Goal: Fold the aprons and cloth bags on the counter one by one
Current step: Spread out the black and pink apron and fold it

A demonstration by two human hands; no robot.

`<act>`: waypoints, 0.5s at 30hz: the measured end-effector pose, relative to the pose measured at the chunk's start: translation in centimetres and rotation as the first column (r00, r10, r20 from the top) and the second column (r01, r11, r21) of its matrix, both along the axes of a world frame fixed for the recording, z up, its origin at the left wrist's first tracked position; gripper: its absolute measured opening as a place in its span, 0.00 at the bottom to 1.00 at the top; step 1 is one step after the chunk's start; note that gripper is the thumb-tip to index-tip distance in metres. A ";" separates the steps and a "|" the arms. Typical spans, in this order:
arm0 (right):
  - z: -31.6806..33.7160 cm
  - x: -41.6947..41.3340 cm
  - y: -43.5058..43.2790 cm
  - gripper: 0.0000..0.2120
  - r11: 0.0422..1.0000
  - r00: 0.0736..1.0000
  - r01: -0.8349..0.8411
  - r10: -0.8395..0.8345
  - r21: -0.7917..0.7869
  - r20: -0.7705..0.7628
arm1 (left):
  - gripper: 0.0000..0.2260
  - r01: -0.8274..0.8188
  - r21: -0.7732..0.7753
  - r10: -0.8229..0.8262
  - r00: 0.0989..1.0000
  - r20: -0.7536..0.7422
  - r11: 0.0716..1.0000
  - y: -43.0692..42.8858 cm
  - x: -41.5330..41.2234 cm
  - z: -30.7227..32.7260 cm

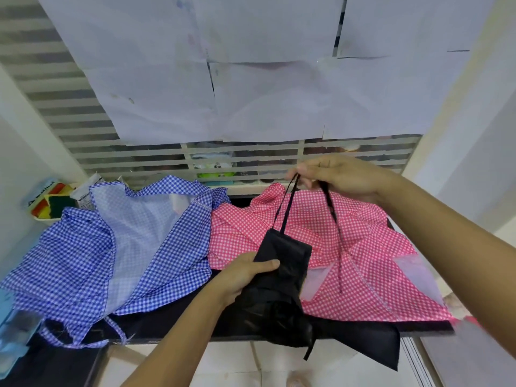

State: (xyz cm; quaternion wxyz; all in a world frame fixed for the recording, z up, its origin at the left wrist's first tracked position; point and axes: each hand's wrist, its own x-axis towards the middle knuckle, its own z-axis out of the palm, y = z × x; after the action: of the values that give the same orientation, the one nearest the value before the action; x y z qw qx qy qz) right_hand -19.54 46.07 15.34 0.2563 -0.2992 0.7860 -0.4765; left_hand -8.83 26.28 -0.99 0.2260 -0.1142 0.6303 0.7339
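Holding the black cloth bag (282, 263) in both hands, low over the front of the dark counter (173, 314).

- Left hand (245, 275): grips the narrow, bunched body of the bag. Thumb lies across the top of the fabric and my fingers curl underneath it.
- Right hand (337, 174): raised, toward the back of the counter. Fingers are drawn together, pinching the tops of the black straps (287, 208). One strap runs taut down to the bag's upper edge. The other hangs loose, its end dangling over the pink cloth.
- Lower part of the bag is crumpled at the counter's front edge. More black fabric spills over that edge to the right. I cannot tell whether it belongs to the same bag.

Under and behind the bag:
- Pink checked apron (363, 247): spread unfolded and rumpled over the right half of the counter, directly beneath the straps.
- Blue checked apron (83, 255): spread unfolded over the left half, its right edge touching the pink one. A tie trails off the front edge.

At the far left corner sits a small tray of sponges (51, 203), just behind the blue apron. White paper sheets (251, 79) cover most of the slatted window (55, 107) behind the counter.
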 end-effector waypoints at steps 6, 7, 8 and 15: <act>-3.7 -1.4 -1.9 0.16 0.495 0.521 0.755 -0.058 -0.429 0.851 | 0.07 -0.075 -0.159 0.075 0.997 -0.007 0.984 0.9 -0.5 -1.1; -4.3 -1.6 -2.7 0.17 0.378 0.432 0.842 -0.043 -0.386 0.901 | 0.06 -0.086 -0.170 0.088 0.996 0.006 0.982 1.4 -0.5 -1.3; -4.7 -1.6 -3.7 0.17 0.277 0.381 0.891 -0.021 -0.361 0.924 | 0.06 -0.103 -0.167 0.108 0.994 0.020 0.980 2.0 -0.4 -1.0; -9.3 2.8 -8.5 0.18 0.348 0.678 0.730 -0.259 -0.589 0.688 | 0.11 -0.348 0.096 0.294 0.886 0.359 0.932 5.3 -0.9 -0.2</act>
State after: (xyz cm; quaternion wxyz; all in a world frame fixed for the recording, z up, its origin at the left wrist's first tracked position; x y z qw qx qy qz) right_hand -16.72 37.59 6.05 0.1021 0.0098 0.4197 -0.9018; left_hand -9.73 31.62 -1.19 0.2146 -0.3234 0.4940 0.7780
